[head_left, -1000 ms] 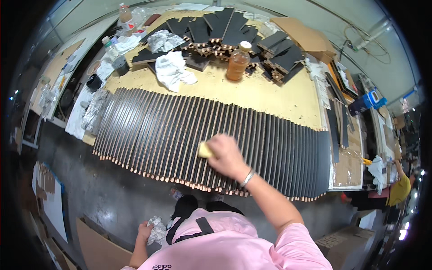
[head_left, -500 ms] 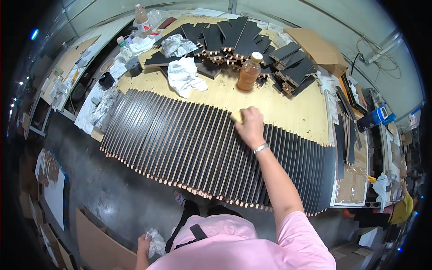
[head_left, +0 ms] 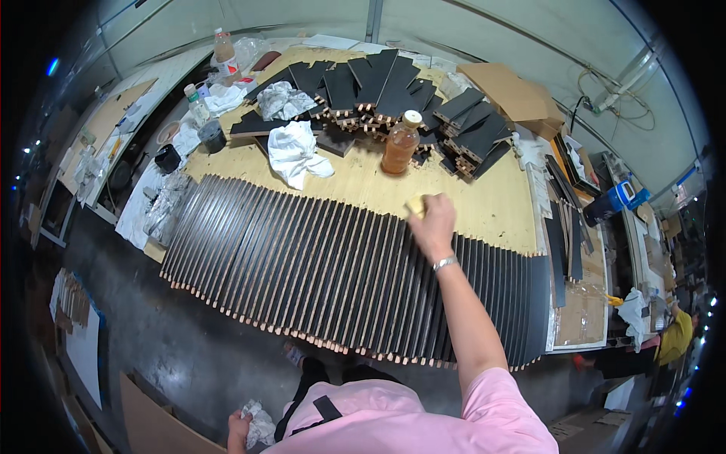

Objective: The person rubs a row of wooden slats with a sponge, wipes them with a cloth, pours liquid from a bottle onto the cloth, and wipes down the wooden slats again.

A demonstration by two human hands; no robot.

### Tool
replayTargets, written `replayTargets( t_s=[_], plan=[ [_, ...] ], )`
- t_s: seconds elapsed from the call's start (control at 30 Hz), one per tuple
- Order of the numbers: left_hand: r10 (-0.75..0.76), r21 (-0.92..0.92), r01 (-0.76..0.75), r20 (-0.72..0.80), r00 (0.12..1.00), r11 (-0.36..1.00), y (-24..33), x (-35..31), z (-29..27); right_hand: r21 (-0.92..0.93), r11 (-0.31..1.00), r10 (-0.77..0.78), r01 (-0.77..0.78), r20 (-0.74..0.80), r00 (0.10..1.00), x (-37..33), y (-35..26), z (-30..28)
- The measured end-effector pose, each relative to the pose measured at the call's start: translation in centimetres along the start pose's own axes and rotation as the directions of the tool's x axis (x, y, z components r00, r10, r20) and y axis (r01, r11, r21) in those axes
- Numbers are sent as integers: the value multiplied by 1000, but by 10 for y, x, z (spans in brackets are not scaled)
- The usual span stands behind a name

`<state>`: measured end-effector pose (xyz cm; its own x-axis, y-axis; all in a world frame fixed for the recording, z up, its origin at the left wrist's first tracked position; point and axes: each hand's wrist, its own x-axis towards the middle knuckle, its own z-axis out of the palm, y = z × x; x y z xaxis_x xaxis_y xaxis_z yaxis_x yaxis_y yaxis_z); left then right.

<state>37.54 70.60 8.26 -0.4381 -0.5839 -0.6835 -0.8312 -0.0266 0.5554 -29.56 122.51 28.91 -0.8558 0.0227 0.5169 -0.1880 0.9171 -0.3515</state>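
Note:
A long row of black wooden slats (head_left: 302,253) lies side by side on the table, their bare wood ends showing along the near and far edges. At the row's far edge, right of the middle, my right hand (head_left: 435,227) is closed on a small yellow sponge (head_left: 414,204). A metal band circles that wrist. Low at my left side, my left hand (head_left: 238,426) grips a crumpled white cloth (head_left: 259,424), away from the table. Just beyond the sponge stands a capped bottle of amber liquid (head_left: 400,144).
Behind the row, a fanned heap of black boards (head_left: 386,83) covers the back. White rags (head_left: 295,153) and a dark cup (head_left: 212,136) sit left of it. Flattened cardboard (head_left: 507,91) leans at back right, with a blue bottle (head_left: 609,203) farther right. Another person (head_left: 677,337) is at far right.
My right hand has moved rightward along the slats' far edge with the sponge. The whole view has shifted slightly; my left hand stays low with the cloth.

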Motion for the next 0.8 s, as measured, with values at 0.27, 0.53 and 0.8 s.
replayTargets(
  t_s=[0.27, 0.53, 0.8],
  plan=[
    [8, -11, -7, 54, 998, 1000, 26, 22, 16, -79, 992, 102, -94, 98, 990, -7, 43, -7],
    [50, 148, -58, 57, 997, 987, 27, 18, 14, 214, 952, -254, 220, 150, 955, -46, 2, -8],
    [64, 91, -74, 105, 992, 993, 35, 20, 25, -1, 997, 81, -81, -8, 997, -33, 70, -33]
  ],
)
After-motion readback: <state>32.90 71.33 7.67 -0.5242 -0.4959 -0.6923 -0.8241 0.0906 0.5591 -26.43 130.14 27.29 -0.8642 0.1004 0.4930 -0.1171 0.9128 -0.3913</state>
